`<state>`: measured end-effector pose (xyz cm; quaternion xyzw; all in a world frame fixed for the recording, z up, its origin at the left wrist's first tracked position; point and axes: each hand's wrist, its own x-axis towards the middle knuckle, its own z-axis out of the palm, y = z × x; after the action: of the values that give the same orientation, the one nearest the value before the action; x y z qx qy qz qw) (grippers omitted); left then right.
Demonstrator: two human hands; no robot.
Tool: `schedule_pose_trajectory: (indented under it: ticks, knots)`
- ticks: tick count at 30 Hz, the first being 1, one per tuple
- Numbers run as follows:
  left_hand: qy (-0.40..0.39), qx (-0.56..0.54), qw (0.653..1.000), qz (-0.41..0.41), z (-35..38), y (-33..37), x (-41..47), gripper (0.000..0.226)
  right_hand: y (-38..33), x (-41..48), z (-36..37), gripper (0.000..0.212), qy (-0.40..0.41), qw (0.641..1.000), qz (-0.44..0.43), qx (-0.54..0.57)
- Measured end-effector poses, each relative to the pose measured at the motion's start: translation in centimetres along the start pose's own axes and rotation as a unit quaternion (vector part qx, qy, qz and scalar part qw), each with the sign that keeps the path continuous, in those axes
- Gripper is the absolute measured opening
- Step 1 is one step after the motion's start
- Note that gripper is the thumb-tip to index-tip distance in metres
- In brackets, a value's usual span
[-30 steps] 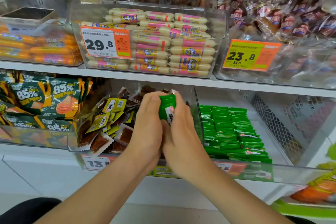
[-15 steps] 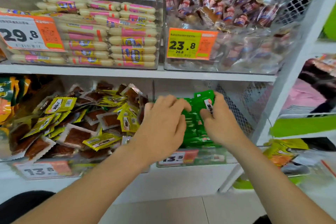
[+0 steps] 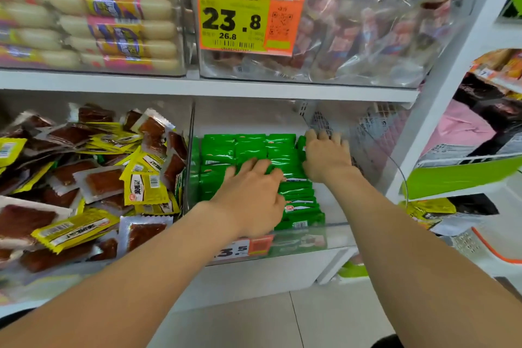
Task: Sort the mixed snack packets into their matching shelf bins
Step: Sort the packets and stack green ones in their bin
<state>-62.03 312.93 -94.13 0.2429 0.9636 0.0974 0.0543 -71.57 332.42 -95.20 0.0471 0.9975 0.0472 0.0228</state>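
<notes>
**Lower shelf, right bin.** The green packets are flat, glossy foil pouches with crimped ends. They are stacked on edge in tight rows inside a clear plastic bin. The rows fill the bin from its left wall across most of its width and leave a bare strip along the right wall. An orange-and-white price label sits on the bin's front wall, partly covered by the left wrist.

**Left hand.** It lies palm down on top of the rows near the bin's front-centre. The fingers are straight and slightly spread, lying flat on the packet tops.

**Right hand.** It lies palm down at the right edge of the rows, toward the rear of the bin. The fingers are extended and slightly apart. Whether a packet lies under the palm cannot be told.

**Lower shelf, left bin.** It holds a loose heap of yellow-and-brown packets, flat pouches with clear windows over dark brown slabs and serrated seals.

**Upper shelf.** A white shelf board carries two clear bins. The left one holds pale cylindrical sausage sticks with pink and yellow bands. The right one holds crinkled dark red wrapped snacks behind an orange price tag reading 23.8.

**Side.** A white wire mesh panel stands just beyond the green packets' bin, on its right.
</notes>
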Motion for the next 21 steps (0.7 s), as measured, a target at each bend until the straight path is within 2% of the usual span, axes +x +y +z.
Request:
schedule_pose_trajectory:
  ticks: [2, 6, 8, 10, 13, 16, 21]
  knots:
    - [-0.036, -0.012, 0.999, -0.001, 0.2, 0.1, 0.2, 0.051, 0.0, 1.3, 0.3, 0.074, -0.004, 0.999, -0.012, -0.034]
    - [-0.046, -0.016, 0.999, -0.009, 0.3, 0.1, 0.2, 0.05, 0.6, 3.1, 1.1, 0.059, -0.056, 0.997, -0.058, 0.013]
    - [-0.046, -0.024, 0.999, -0.011, 0.4, 0.0, 0.2, 0.049, 1.0, 3.3, 1.2, 0.057, -0.031, 0.997, -0.063, 0.021]
    - [-0.049, -0.028, 0.998, -0.011, 0.4, 0.0, 0.2, 0.05, 1.3, 3.4, 1.2, 0.064, 0.019, 0.998, -0.06, -0.006]
    - [-0.052, -0.021, 0.998, -0.009, 0.4, 0.1, 0.3, 0.05, 1.3, 3.1, 0.4, 0.05, 0.101, 0.993, -0.017, -0.066]
    - [-0.052, -0.008, 0.999, -0.007, 0.4, 0.3, 0.4, 0.051, 0.1, 2.9, 0.0, 0.04, 0.111, 0.992, 0.026, -0.047]
    - [-0.048, 0.004, 0.999, -0.002, 0.3, 0.3, 0.2, 0.05, 0.3, 2.8, 0.5, 0.04, 0.094, 0.992, 0.014, 0.081]
